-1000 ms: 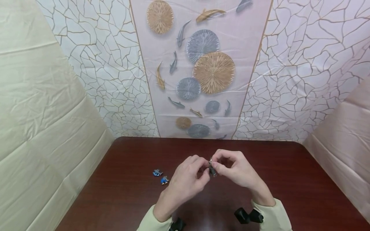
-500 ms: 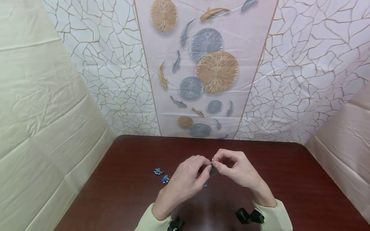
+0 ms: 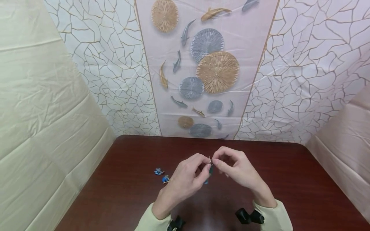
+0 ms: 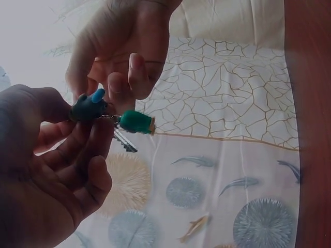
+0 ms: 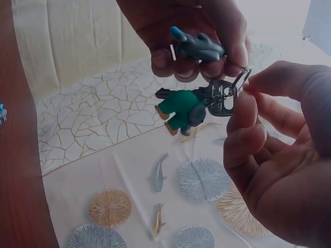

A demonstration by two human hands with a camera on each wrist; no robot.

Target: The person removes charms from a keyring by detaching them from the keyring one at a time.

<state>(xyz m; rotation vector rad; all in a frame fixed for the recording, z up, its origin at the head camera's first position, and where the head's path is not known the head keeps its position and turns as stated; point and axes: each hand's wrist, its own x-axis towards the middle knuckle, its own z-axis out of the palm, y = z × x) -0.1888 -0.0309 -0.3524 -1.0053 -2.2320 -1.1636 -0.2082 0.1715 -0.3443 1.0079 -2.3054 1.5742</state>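
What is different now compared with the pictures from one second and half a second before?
Little moved. The hands rose slightly above the table; both keep pinching the key ring. The left hand holds the grey shark charm, the right hand the ring, and the green charm now hangs in plain view below the fingers. The two small blue figures stayed in place.

**Patterned cloth walls around a dark wooden table**

A dark red-brown table (image 3: 289, 179) stands against a backdrop (image 3: 303, 64) of white cloth with gold crackle lines. A central pink panel (image 3: 202, 106) shows fish and round fans. Plain cream sheets (image 3: 37, 106) hang at both sides.
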